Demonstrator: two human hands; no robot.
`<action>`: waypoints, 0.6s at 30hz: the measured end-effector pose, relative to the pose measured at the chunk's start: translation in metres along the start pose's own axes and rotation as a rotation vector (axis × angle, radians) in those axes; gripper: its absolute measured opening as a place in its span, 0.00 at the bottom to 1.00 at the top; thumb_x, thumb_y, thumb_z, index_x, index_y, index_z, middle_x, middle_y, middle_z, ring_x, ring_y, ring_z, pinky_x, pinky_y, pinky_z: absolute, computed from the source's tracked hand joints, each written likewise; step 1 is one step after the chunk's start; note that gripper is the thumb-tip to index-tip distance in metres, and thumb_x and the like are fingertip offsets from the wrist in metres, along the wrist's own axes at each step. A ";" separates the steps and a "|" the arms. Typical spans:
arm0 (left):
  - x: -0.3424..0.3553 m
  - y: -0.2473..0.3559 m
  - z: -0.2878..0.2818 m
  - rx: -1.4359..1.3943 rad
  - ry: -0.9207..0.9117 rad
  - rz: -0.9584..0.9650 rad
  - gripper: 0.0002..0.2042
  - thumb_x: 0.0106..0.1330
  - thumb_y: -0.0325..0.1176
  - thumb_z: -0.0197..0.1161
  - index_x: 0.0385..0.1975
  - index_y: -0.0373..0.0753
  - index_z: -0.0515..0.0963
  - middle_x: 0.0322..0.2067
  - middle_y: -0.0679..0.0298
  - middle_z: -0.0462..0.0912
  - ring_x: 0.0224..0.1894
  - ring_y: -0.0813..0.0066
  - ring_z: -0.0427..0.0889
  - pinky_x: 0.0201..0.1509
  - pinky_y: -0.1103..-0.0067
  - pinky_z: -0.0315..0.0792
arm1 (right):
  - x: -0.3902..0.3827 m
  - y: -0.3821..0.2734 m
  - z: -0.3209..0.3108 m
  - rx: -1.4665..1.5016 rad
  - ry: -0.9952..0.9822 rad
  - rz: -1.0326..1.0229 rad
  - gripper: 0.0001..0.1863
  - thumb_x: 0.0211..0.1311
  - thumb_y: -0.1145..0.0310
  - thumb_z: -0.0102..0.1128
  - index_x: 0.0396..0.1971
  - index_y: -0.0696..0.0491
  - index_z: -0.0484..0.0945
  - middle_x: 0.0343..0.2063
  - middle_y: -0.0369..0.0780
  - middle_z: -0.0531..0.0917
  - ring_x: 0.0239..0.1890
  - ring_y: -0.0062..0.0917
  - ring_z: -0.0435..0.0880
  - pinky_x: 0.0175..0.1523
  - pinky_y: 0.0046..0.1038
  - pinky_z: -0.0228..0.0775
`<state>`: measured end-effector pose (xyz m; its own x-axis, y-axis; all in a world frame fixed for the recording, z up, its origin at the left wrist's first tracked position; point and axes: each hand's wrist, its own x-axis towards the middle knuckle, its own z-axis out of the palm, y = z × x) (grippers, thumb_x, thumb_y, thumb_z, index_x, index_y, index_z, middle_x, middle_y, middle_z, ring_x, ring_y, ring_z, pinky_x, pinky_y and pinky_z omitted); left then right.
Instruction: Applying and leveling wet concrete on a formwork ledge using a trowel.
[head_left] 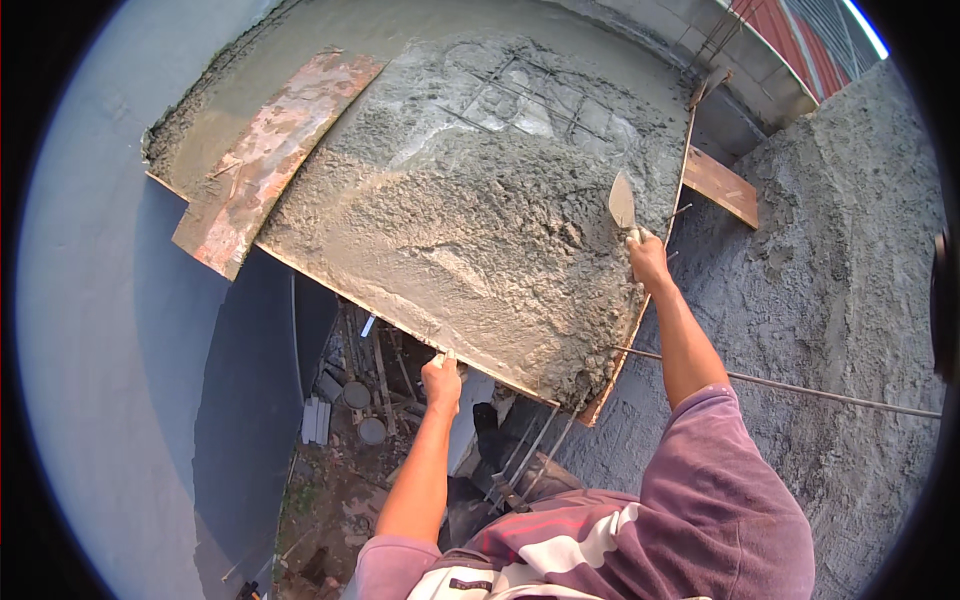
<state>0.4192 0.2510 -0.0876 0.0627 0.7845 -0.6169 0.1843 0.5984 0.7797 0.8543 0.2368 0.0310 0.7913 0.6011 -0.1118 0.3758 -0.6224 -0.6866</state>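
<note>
My right hand (pixel 648 260) is closed round the handle of a pointed trowel (pixel 622 203), its blade over the right side of a wet concrete slab (pixel 480 220). Below the blade the concrete is rough and lumpy; toward the front edge it looks smoother. Gripping the wooden formwork edge (pixel 340 296) at the slab's near side is my left hand (pixel 441 382), fingers closed over the board. Steel reinforcing bars (pixel 545 95) show through the thinner concrete farther back.
A mortar-smeared plank (pixel 285 150) lies across the slab's left part. A thin steel rod (pixel 800 388) sticks out to the right, beside a rough grey wall (pixel 840 250). Beyond the near edge is a drop to ground with buckets (pixel 372 431) and lumber. Another board (pixel 722 188) juts out at right.
</note>
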 end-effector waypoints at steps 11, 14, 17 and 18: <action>-0.003 -0.009 0.014 -0.042 0.059 0.070 0.12 0.72 0.31 0.58 0.31 0.28 0.81 0.23 0.65 0.79 0.24 0.77 0.70 0.29 0.71 0.66 | -0.006 -0.115 0.170 0.062 -0.474 -0.191 0.15 0.63 0.64 0.56 0.41 0.61 0.79 0.34 0.52 0.85 0.38 0.43 0.85 0.44 0.41 0.74; 0.007 0.001 0.025 0.039 -0.084 0.077 0.13 0.74 0.32 0.57 0.41 0.24 0.78 0.28 0.62 0.79 0.27 0.71 0.79 0.34 0.72 0.83 | -0.010 -0.123 0.189 -0.055 -0.537 -0.560 0.11 0.60 0.66 0.54 0.34 0.59 0.78 0.37 0.56 0.83 0.44 0.53 0.82 0.51 0.46 0.73; 0.010 -0.001 -0.001 -0.009 -0.048 0.024 0.13 0.75 0.32 0.57 0.43 0.24 0.78 0.34 0.58 0.83 0.31 0.67 0.84 0.39 0.71 0.83 | -0.024 -0.153 0.165 -0.666 -0.579 -0.816 0.28 0.64 0.71 0.46 0.66 0.43 0.71 0.39 0.49 0.86 0.35 0.40 0.88 0.37 0.38 0.81; 0.015 -0.003 -0.008 0.067 -0.014 0.055 0.10 0.73 0.31 0.58 0.39 0.28 0.80 0.32 0.61 0.82 0.29 0.72 0.83 0.34 0.74 0.80 | -0.015 -0.160 0.147 -0.830 -0.534 -0.738 0.33 0.68 0.73 0.43 0.72 0.36 0.62 0.40 0.47 0.86 0.35 0.33 0.89 0.34 0.36 0.82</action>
<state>0.4121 0.2620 -0.0980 0.0886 0.8131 -0.5754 0.2455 0.5420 0.8037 0.7117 0.4010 0.0366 0.0364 0.9519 -0.3044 0.9960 -0.0596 -0.0672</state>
